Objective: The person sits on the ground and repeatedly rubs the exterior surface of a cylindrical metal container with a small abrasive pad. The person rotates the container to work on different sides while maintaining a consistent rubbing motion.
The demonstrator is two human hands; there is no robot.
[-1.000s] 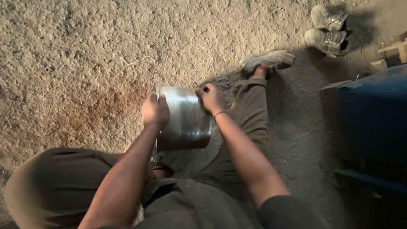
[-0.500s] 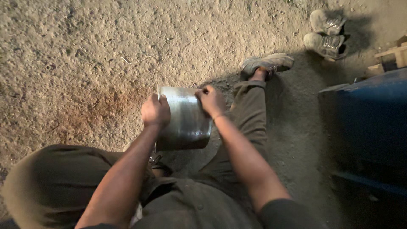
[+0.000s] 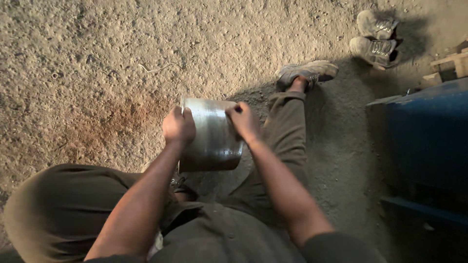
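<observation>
A rough sandy floor [image 3: 97,58] is seen, with a blue machine body [image 3: 429,136] at the right. A shiny metal cylinder [image 3: 212,139] is held above the lap, gripped by the left hand [image 3: 178,127] and right hand [image 3: 243,121]. A pair of shoes [image 3: 375,39] lies far right.

The metal cylinder [image 3: 210,136] is silvery grey with dull, streaked sheen, paler toward its upper rim and darker at its lower end. The ground [image 3: 97,58] is a speckled sandy beige, carrying a rusty orange-brown stain [image 3: 126,119] just left of the cylinder and turning to darker grey dust toward its right edge. The trousers [image 3: 287,141] are olive-brown, the worn shoe [image 3: 306,73] and the spare pair of shoes [image 3: 375,36] (near the top right corner) are dusty grey-tan, and the large container [image 3: 429,136] at the right edge is deep blue.
</observation>
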